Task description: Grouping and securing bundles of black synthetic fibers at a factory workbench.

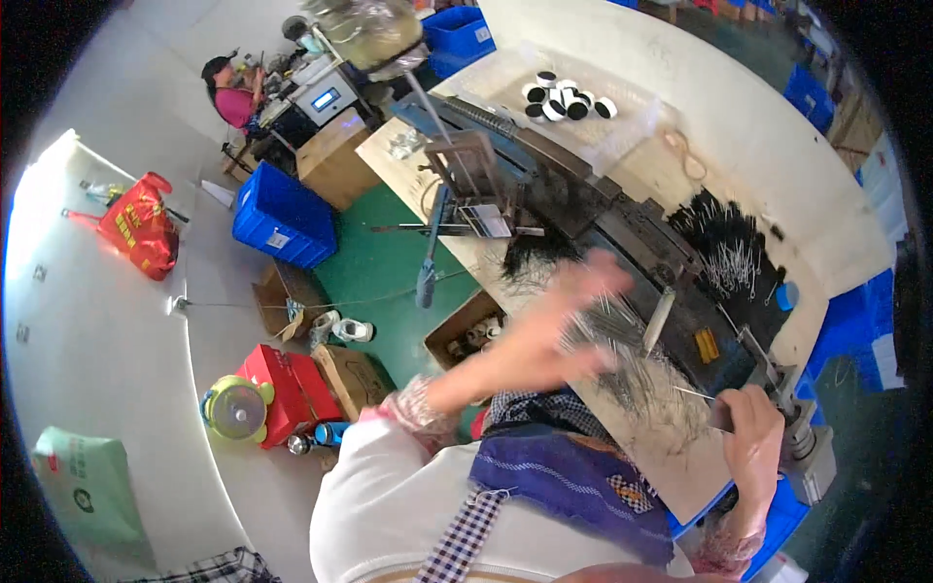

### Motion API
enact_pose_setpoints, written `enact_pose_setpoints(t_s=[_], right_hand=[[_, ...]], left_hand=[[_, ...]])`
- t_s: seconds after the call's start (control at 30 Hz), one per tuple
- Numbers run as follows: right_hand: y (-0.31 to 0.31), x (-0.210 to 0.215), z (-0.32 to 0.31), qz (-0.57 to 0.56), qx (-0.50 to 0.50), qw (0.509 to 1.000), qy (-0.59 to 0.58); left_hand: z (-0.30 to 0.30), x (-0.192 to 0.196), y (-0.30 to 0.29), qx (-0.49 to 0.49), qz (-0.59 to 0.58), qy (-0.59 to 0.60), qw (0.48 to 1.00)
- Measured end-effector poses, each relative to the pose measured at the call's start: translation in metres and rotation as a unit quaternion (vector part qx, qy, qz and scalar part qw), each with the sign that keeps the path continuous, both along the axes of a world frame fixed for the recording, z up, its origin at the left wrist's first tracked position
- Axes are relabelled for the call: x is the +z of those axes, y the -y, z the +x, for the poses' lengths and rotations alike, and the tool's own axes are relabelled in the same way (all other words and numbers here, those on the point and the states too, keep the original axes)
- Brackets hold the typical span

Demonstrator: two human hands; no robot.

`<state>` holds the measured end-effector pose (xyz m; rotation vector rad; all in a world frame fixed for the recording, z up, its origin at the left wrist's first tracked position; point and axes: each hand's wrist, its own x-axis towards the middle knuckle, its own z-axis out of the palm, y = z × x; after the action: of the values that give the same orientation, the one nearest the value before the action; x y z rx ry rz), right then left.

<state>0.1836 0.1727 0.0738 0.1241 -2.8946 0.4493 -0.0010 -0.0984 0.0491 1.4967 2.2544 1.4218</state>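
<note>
My left hand (578, 325), smeared by motion, reaches over the bench with thumb and fingers apart and nothing visible in it. Below and beside it lies a pile of thin metal wires (622, 355). My right hand (753, 437) is closed at the bench's near right, its fingers pinching a thin pale wire (692, 392) that points left. Against those fingers sits a small dark piece whose kind I cannot make out. A long dark metal machine (622, 228) runs across the bench just beyond both hands. On its near side are a pale flat bar (659, 321) and a yellow block (706, 344).
Looped wires (734, 262) lie on black material beyond the machine, near a blue cap (786, 296). A clear tray (632, 136) holds several black-and-white round pieces. Left of the bench stand an open carton (442, 340) and a blue crate (282, 216). A person (233, 97) sits far left.
</note>
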Motion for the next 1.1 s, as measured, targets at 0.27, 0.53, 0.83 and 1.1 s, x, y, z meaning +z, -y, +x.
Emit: enact_pose_setpoints(t_s=[0.27, 0.53, 0.83, 1.1], right_hand=[[0.023, 0.029, -0.041, -0.092, 0.097, 0.987, -0.088], [-0.02, -0.016, -0.068, -0.007, -0.049, 0.988, -0.144], [-0.026, -0.03, -0.077, 0.064, -0.052, 0.993, -0.087], [-0.026, -0.025, -0.101, 0.062, -0.029, 0.992, -0.105]], left_hand=[[0.024, -0.031, -0.03, -0.245, -0.183, 0.252, 0.918], [0.028, -0.08, -0.079, 0.009, 0.071, 0.346, 0.936], [0.036, -0.046, -0.111, 0.027, 0.035, 0.627, 0.778], [-0.029, 0.013, -0.063, -0.211, 0.114, 0.815, 0.528]])
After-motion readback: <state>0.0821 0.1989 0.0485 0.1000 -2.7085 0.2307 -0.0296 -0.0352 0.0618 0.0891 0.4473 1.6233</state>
